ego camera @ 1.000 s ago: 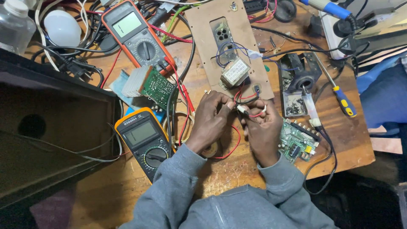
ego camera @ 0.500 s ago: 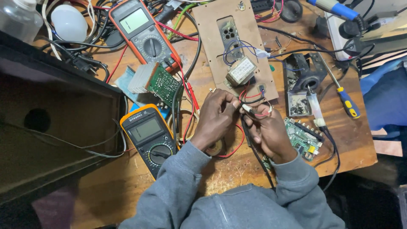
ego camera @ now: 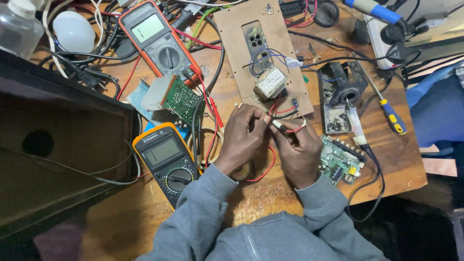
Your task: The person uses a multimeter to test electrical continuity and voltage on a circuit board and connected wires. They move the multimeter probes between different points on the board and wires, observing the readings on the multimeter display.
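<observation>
My left hand [ego camera: 244, 137] and my right hand [ego camera: 298, 151] meet over the middle of the wooden bench, fingertips almost touching. Between them they pinch thin red and black wires [ego camera: 286, 126] with a small white end. These wires run up to a small transformer [ego camera: 270, 83] mounted on a brown board [ego camera: 239, 29]. A red wire loops under my hands. Right of my right hand lies a green circuit board [ego camera: 338, 162]. Left of my left hand lies a yellow multimeter [ego camera: 166, 162].
An orange multimeter [ego camera: 157, 41] and a green board with a heatsink [ego camera: 175, 99] lie at the back left. A dark box [ego camera: 53, 145] fills the left side. A yellow-handled screwdriver [ego camera: 389, 113], a black part [ego camera: 340, 87], a soldering iron [ego camera: 372, 9] and tangled cables are around.
Both hands stay together on the wires with small finger shifts. The view has drifted slightly, so the bench items sit a little lower in the frame.
</observation>
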